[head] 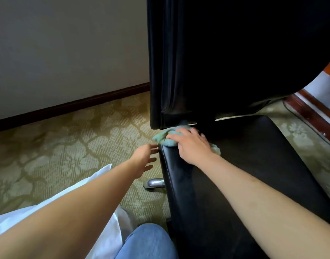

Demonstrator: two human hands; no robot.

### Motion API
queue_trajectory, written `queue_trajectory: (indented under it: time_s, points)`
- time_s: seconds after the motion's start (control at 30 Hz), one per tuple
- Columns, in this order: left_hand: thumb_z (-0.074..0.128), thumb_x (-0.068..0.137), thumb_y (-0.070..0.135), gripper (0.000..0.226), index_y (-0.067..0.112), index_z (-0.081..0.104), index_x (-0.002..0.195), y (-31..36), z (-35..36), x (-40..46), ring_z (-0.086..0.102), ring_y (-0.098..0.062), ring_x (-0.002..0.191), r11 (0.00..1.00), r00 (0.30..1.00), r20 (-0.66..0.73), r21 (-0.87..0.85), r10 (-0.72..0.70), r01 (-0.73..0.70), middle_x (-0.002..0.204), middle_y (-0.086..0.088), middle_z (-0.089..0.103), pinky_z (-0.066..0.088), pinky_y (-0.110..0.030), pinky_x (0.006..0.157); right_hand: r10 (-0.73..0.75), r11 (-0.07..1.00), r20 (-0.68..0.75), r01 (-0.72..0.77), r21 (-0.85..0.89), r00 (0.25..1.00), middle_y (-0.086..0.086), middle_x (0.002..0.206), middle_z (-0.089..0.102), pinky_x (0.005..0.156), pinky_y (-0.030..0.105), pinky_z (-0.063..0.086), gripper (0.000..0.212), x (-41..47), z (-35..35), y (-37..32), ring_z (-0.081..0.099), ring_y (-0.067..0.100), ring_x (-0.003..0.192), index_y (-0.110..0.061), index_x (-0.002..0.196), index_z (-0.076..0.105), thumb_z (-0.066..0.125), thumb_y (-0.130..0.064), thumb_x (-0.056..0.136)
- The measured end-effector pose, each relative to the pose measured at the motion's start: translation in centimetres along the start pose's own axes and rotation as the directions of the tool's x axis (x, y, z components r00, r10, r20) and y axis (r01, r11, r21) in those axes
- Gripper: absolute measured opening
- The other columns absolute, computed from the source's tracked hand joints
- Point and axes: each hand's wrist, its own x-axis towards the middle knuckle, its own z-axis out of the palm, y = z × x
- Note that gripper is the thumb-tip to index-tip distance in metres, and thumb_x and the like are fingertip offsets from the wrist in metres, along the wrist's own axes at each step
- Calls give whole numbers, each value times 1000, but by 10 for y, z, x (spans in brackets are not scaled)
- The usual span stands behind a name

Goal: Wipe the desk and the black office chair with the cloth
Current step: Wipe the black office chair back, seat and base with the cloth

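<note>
Head view: My right hand (191,144) lay palm-down on the green cloth (166,137), fingers spread and slightly bent over it, pressing the cloth onto the rear left corner of the seat (244,165) of the black office chair. The cloth was bunched beneath my fingers; part of it projected past the seat's left edge toward the carpet (67,143), and a small pale portion showed at the right side of my wrist. The cloth sat directly below the lower edge of the chair's backrest (225,53), which stood upright at the rear edge of the seat. My left hand (144,157) was released, fingers straight and spread, grasping nothing; it hovered just beside the seat's left edge, with the fingertips near the seat's side face. Whether those fingertips touched the seat, I could not tell. A chrome leg of the chair base (156,182) projected from under the seat's left edge, over the carpet. The patterned carpet ran to a dark baseboard (70,107) at the foot of a pale wall (67,43). A white garment (104,240) and a knee in blue denim (147,242) occupied the lower edge of the view. A strip of reddish wood trim (309,113) ran along the floor beyond the seat's right edge.
</note>
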Motion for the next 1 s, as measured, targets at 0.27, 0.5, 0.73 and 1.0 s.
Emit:
queue_trajectory:
  time_s: [0.27,0.5,0.73,1.0]
  points:
    - [28,103,42,45,24,66,119,-8,22,-8,61,-20,112,991,1000,13,-131,-23,25,121,13,66,43,-43,101,-86,995,-42,84,-47,995,-11,151,33,110,50,32,58,9,2,22,29,27,136,-49,145,40,44,-15,97]
    - [26,103,43,51,26,73,115,-18,20,-11,62,-22,107,970,997,-25,-233,-76,68,118,2,69,46,-40,101,-310,947,43,312,-69,950,-14,152,33,102,44,37,55,-34,11,34,33,22,133,-51,143,41,46,-22,96]
    - [30,104,48,47,27,67,122,-44,19,-8,62,-20,115,944,998,54,-329,24,-5,123,10,69,46,-42,104,-243,966,6,243,-91,970,-13,151,35,103,48,37,54,-26,15,26,34,23,132,-48,144,42,44,-22,97]
    - [28,101,50,55,12,62,120,-90,22,-45,62,-24,97,944,994,110,-329,-1,37,116,-8,69,47,-38,94,-122,984,-28,118,-133,992,-9,152,37,109,52,37,56,-62,28,-5,35,29,131,-47,146,41,43,-20,97]
